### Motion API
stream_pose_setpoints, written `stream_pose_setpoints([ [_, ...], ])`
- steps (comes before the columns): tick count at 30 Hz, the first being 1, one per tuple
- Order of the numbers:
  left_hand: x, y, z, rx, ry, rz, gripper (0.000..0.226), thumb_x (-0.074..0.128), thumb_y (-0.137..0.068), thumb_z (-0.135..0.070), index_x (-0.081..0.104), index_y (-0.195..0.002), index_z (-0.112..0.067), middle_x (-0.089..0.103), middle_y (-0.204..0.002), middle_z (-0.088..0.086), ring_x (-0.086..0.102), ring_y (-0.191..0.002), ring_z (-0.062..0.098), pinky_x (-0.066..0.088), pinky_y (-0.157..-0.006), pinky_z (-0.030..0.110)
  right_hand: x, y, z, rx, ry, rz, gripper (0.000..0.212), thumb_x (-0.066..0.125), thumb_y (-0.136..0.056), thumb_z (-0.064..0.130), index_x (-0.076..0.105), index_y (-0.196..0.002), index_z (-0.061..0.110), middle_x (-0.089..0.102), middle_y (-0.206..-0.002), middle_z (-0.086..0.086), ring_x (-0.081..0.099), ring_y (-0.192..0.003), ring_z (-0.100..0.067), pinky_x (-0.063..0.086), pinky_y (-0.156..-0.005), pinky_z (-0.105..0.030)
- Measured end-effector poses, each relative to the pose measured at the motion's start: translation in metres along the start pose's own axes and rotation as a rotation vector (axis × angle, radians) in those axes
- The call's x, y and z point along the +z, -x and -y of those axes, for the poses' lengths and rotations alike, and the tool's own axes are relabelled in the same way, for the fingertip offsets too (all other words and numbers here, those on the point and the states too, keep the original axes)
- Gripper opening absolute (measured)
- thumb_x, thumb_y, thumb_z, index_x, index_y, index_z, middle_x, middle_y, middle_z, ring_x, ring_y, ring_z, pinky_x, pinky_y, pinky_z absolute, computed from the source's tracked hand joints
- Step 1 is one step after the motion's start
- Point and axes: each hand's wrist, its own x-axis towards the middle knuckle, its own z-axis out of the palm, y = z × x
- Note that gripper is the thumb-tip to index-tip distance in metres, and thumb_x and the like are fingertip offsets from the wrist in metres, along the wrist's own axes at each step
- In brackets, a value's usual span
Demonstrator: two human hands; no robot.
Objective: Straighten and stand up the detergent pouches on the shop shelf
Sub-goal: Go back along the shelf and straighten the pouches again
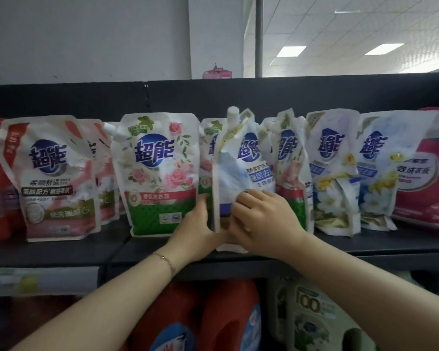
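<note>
Head view: left hand (pixel 197 224) and right hand (pixel 262 219) grip blue pouch (pixel 235 178) near shelf (pixel 61 253) front edge.

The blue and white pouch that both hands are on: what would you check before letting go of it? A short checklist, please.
1. Hold on the blue and white pouch: ok. The left hand grips its left edge and the right hand holds its lower front.
2. Front facing out: not ok. It is twisted and creased.
3. In line with its neighbours: not ok. Its base sits nearer the front edge of the shelf than the green rose pouch does.
4. White cap on: ok.
5. Base flat enough to stand alone: cannot tell, as the hands hide it.
</note>
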Motion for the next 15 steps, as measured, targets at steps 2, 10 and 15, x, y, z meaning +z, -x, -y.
stream_pose_setpoints([
  [2, 0.017, -0.002, -0.012, -0.06, 0.119, -0.081, 0.105, 0.08, -0.045, -0.06, 0.03, -0.131, -0.028, 0.065, -0.107, -0.008, 0.065, -0.09, 0.007, 0.056, -0.076, 0.031, -0.005, 0.013, -0.013, 0.053, -0.025, 0.021, 0.019, 0.061, -0.077, 0.017, 0.052, -0.061, 0.013, 0.051, -0.061, -0.001, 0.048, -0.055, -0.021, 0.037, -0.048, -0.03],
  [10, 0.036, 0.001, -0.025, -0.128, 0.261, -0.231, 0.098, 0.094, -0.051, -0.035, 0.035, -0.129, -0.027, 0.052, -0.107, -0.024, 0.053, -0.094, -0.007, 0.042, -0.078, 0.01, -0.01, 0.056, -0.05, 0.341, -0.069, 0.152, 0.028, 0.051, -0.082, 0.032, 0.052, -0.059, 0.016, 0.052, -0.057, 0.002, 0.052, -0.048, -0.021, 0.034, -0.043, -0.026],
  [15, 0.038, -0.001, -0.02, -0.134, 0.27, -0.257, 0.096, 0.095, -0.051, -0.032, 0.044, -0.131, -0.025, 0.061, -0.11, -0.02, 0.056, -0.096, -0.011, 0.047, -0.083, 0.01, 0.002, 0.069, -0.059, 0.494, -0.08, 0.186, 0.026, 0.059, -0.08, 0.033, 0.056, -0.06, 0.017, 0.059, -0.059, 0.002, 0.056, -0.051, -0.022, 0.038, -0.046, -0.027],
])
